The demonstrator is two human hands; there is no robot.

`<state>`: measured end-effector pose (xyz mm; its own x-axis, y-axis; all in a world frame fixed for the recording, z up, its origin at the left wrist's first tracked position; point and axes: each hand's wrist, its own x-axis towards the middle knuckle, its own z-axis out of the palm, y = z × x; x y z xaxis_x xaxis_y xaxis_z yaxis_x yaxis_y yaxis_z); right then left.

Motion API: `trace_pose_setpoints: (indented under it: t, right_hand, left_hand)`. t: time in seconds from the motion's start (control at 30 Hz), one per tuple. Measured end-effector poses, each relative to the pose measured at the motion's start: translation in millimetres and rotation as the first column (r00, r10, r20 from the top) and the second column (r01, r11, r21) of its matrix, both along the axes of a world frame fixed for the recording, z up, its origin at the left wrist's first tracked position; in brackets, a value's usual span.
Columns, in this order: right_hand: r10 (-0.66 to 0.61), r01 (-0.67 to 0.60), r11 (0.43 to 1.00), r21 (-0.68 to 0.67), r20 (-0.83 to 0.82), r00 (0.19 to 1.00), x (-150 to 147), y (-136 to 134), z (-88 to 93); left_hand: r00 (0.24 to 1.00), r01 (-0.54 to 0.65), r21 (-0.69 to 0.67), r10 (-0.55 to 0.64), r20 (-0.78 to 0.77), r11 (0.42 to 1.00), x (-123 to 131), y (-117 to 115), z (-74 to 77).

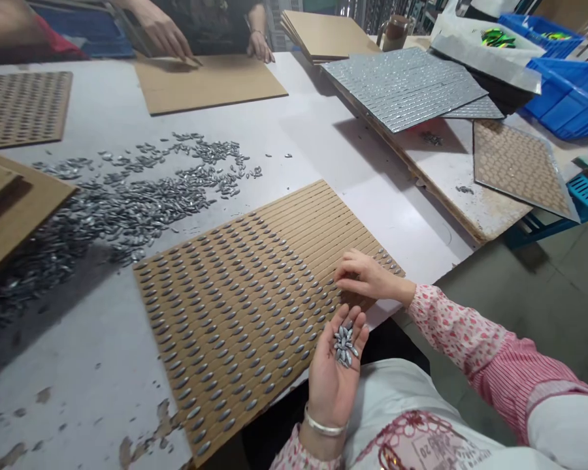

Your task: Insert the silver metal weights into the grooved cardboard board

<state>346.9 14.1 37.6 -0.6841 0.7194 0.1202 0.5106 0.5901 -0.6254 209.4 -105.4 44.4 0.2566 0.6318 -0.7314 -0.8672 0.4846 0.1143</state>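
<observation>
A grooved brown board [308, 215] lies on the white table before me, with rows of small grey metal pieces [235, 313] set along much of it. The far right part of its grooves is mostly bare. My left hand [336, 372], palm up at the board's near edge, cups a small heap of the same grey pieces [345, 346]. Just beyond it, my right hand [367, 275] is over the board's right part, fingers bent and pinched together. Whatever its fingertips hold, if anything, is hidden.
A large pile of grey pieces [108, 212] spreads over the table at left. Another person's hands rest on a plain board [215, 85] opposite. Silvery panels [406, 81], a patterned board [519, 163] and blue baskets [568, 94] stand at right; stacked boards [14, 209] at left.
</observation>
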Motion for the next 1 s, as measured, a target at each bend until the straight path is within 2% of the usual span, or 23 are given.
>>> trace_pose_setpoints:
  t: [0.07,0.13,0.23,0.3,0.4,0.5,0.57,0.6,0.63,0.7,0.8,0.9,1.0]
  right_hand:
    - [0.186,-0.187,0.981,-0.047,-0.022,0.982,-0.9,-10.2,10.6]
    - [0.308,-0.307,0.95,-0.061,0.018,0.951,-2.7,-20.0,18.0]
    - [0.345,-0.341,0.938,-0.052,0.077,0.936,-5.5,-30.4,20.4]
    - [0.349,-0.345,0.936,-0.071,0.053,0.936,-5.3,-33.3,18.8]
    - [0.257,-0.269,0.949,-0.165,-0.093,0.962,1.1,-30.4,15.8]
    - [-0.018,-0.035,0.964,-0.265,-0.193,0.981,14.1,-17.5,10.2]
    - [-0.189,0.145,0.958,-0.248,-0.164,0.968,23.4,-5.2,4.1]
    - [-0.233,0.203,0.958,-0.204,-0.134,0.963,27.2,0.9,0.9]
    - [-0.246,0.231,0.962,-0.144,-0.096,0.964,30.2,6.5,-2.1]
    - [-0.209,0.209,0.978,-0.016,-0.01,0.978,32.8,15.1,-6.4]
    - [-0.158,0.152,0.986,0.075,0.084,0.984,30.2,19.4,-7.5]
    - [-0.176,0.176,0.984,0.004,0.077,0.981,25.6,16.6,-5.4]
    - [-0.196,0.198,0.975,-0.1,0.039,0.98,22.7,13.0,-5.8]
  left_hand:
    - [0.999,-0.038,0.025,0.038,0.002,0.999,1.2,1.2,-0.4]
    - [0.997,-0.077,0.047,0.077,-0.005,0.996,2.9,2.0,-1.0]
    - [0.996,-0.086,0.071,0.086,-0.01,0.994,5.4,1.9,-1.3]
    - [0.997,-0.074,0.073,0.076,-0.018,0.995,5.8,1.2,-1.0]
    - [0.996,-0.053,0.079,0.059,-0.074,0.995,3.7,-0.1,-0.3]
    - [0.991,0.046,0.059,-0.038,-0.131,0.997,0.3,-1.9,-1.3]
    - [0.991,0.089,0.04,-0.084,-0.106,0.995,-0.8,-3.3,-3.2]
    - [0.993,0.09,0.037,-0.087,-0.075,0.995,-0.7,-3.8,-4.1]
    - [0.996,0.081,0.036,-0.08,-0.042,0.996,-0.2,-4.1,-4.8]
    - [0.998,0.067,0.018,-0.067,-0.002,0.998,1.3,-4.0,-5.0]
    - [0.997,0.069,-0.004,-0.069,-0.044,0.998,2.8,-3.0,-3.1]
    - [0.993,0.097,0.015,-0.096,-0.075,0.995,2.1,-3.5,-2.2]
    - [0.994,0.105,0.027,-0.104,-0.013,0.994,0.6,-5.2,-3.2]
